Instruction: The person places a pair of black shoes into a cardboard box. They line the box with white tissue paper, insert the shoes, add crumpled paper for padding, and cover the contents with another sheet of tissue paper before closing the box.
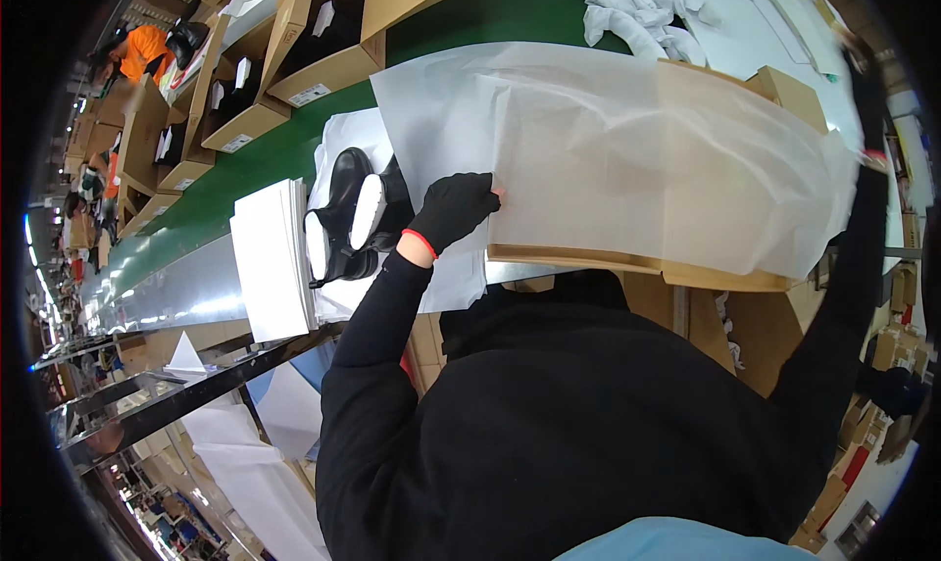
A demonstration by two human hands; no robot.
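My left hand (457, 208), in a black glove with bare fingertips, pinches a large translucent sheet of tissue paper (598, 159) near its left part. That sheet drapes over an open brown cardboard box (730, 275), which shows through it. My right hand (866, 91), also gloved, reaches far to the right beyond the sheet's end; its fingers are smeared and I cannot tell what they touch. Left of my left hand, a pair of black shoes (350, 194) with white soles lies on white paper. A stack of white sheets (270, 257) sits beside them.
Several open shoe boxes (328, 71) line the green conveyor belt (520, 17) at the upper left. Crumpled white paper (627, 17) lies at the top on a white surface. A dark metal rail (176, 394) runs at the lower left. A person in orange (145, 49) is far left.
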